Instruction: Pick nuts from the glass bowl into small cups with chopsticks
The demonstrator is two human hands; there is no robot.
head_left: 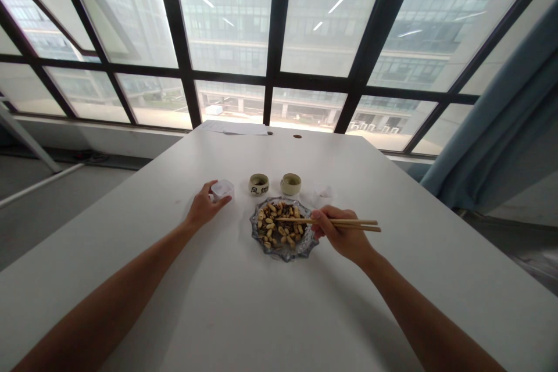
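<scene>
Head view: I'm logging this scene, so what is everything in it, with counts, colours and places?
glass dish: one, clear, mid-table
nuts and dark bits: many, tan and dark, in dish
chopsticks: one pair, light wood, in right grip
small bowls: two, pale green, beyond dish
small cup: one, whitish, in left grip
small blurred object: one, whitish, right of bowls
table: one, white, centre
papers: count unclear, white, far table end
round spots: two, brown, far table end
windows: several panes, black frames, behind
curtain: one, blue, right
left grip: one, bare, left of dish
right grip: one, bare, dish's right
</scene>
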